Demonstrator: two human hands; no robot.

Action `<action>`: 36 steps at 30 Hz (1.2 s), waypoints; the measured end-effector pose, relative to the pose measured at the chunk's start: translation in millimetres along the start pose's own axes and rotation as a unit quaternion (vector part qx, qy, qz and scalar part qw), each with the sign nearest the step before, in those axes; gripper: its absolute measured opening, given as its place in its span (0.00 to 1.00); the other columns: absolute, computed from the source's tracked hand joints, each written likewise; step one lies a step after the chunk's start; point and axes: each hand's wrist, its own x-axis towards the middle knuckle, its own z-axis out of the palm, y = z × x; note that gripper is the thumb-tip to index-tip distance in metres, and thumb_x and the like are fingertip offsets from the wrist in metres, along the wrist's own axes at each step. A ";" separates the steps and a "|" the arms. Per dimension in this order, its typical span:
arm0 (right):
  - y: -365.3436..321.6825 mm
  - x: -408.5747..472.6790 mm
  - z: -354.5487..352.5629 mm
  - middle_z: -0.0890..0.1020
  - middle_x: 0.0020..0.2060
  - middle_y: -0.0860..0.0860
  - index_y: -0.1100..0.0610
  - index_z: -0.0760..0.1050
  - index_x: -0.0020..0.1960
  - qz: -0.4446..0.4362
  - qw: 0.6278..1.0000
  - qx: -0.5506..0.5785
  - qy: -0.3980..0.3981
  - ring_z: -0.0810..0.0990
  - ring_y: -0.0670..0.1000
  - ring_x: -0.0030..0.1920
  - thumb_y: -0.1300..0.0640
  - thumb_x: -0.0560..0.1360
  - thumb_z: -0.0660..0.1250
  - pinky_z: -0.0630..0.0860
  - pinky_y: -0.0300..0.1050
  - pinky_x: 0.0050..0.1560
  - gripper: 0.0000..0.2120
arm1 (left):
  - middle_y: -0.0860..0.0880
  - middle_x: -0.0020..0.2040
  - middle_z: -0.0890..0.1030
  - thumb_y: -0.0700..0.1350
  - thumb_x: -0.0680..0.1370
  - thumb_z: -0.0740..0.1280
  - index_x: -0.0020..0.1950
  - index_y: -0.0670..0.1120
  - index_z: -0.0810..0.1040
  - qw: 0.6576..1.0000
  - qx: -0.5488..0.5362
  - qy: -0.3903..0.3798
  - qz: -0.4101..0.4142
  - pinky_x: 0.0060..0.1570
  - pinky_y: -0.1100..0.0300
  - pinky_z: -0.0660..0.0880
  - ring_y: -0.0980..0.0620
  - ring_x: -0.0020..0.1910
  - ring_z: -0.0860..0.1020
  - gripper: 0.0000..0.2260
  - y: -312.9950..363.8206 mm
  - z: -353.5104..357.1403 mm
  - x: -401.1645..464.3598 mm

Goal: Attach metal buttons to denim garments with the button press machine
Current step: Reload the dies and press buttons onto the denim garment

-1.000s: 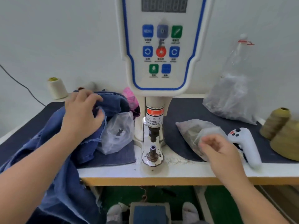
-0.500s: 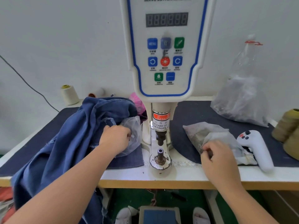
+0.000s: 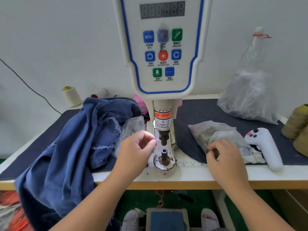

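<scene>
Left hand (image 3: 138,147) off left bag (image 3: 131,127), now near lower die (image 3: 164,155), grip pinched, content unclear. Right hand (image 3: 223,155) still pinching inside right bag (image 3: 215,135). Loading stage.

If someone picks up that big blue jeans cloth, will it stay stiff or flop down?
Probably flop: the denim garment already lies in soft folds and hangs over the table edge. It looks bulky, so likely heavyish. Its frayed edges suggest it would drag rather than slide.
</scene>
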 end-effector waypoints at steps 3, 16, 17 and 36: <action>0.2 -0.1 0.4 0.74 0.38 0.44 0.51 0.74 0.39 0.000 1.000 0.002 0.001 0.70 0.43 0.42 0.63 0.72 0.66 0.66 0.34 0.37 0.08 | 0.53 0.35 0.83 0.41 0.77 0.70 0.41 0.53 0.80 0.998 -0.066 0.009 -0.014 0.34 0.69 0.74 0.59 0.33 0.79 0.08 4.3 8.9 -8.9; 0.9 -0.7 1.0 0.75 0.37 0.46 0.53 0.74 0.38 -0.005 1.000 0.001 0.007 0.70 0.44 0.41 0.65 0.72 0.66 0.66 0.34 0.36 0.08 | 0.56 0.42 0.83 0.40 0.77 0.70 0.44 0.61 0.80 0.994 -0.110 0.000 -0.020 0.41 0.69 0.76 0.58 0.42 0.82 0.13 -2.7 22.8 -20.2; 0.9 -0.7 1.0 0.75 0.37 0.46 0.53 0.74 0.38 -0.006 1.000 0.002 0.008 0.70 0.44 0.41 0.65 0.72 0.66 0.65 0.34 0.36 0.08 | 0.56 0.42 0.83 0.40 0.77 0.70 0.44 0.60 0.81 0.992 -0.120 -0.003 -0.028 0.40 0.69 0.76 0.59 0.41 0.82 0.13 -2.3 22.9 -20.1; -1.9 -2.8 -7.3 0.77 0.40 0.49 0.57 0.76 0.44 -0.002 0.995 0.085 0.057 0.74 0.50 0.45 0.69 0.73 0.65 0.67 0.34 0.43 0.08 | 0.56 0.44 0.78 0.37 0.76 0.68 0.44 0.53 0.78 0.994 0.018 0.094 0.052 0.44 0.74 0.69 0.59 0.45 0.76 0.10 -13.1 2.9 -8.5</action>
